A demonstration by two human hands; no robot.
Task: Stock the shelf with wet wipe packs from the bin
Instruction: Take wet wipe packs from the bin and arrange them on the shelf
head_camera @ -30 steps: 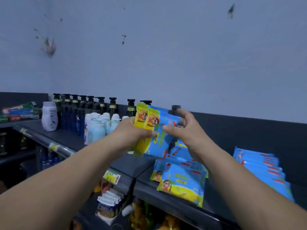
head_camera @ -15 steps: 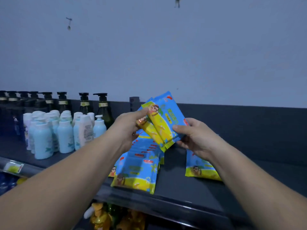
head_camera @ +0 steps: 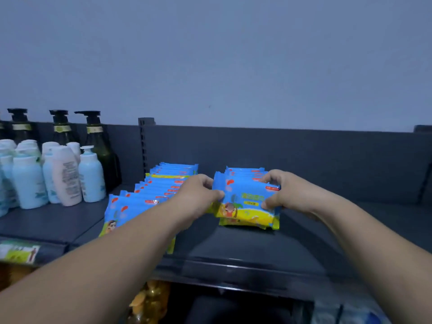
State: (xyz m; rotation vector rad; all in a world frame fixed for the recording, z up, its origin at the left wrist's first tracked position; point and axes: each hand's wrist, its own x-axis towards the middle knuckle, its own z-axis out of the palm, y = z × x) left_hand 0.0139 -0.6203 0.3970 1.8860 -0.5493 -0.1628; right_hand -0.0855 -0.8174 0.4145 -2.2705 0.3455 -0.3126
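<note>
**Holding a pack by both ends at the shelf**

Both hands gripped one blue-and-yellow pack [head_camera: 247, 199], flat and face up. The left hand [head_camera: 198, 195] pinched its left edge, with the thumb on the near side and the fingers [head_camera: 208, 182] curled over the far side. The right hand [head_camera: 288, 192] pinched the right edge the same way, fingers hooked over the far corner and thumb pressed on the printed face.

Directly below the fingers, the yellow edge of a second pack showed on the dark shelf [head_camera: 245, 249]. Whether the held pack touched it could not be told. Just beyond the fingers, a short stack [head_camera: 244, 170] of the same packs overlapped back toward the shelf's rear panel.

Left of the left hand, partly hidden by that forearm, a long row [head_camera: 149, 197] of these packs ran from the shelf's front to its back. Farther left stood pale bottles [head_camera: 60, 174], with dark pump bottles [head_camera: 95, 136] behind them. A label [head_camera: 18, 252] sat on the shelf's front edge, well left of the fingers and nearer the camera. A plain wall [head_camera: 233, 54] rose beyond everything.
</note>
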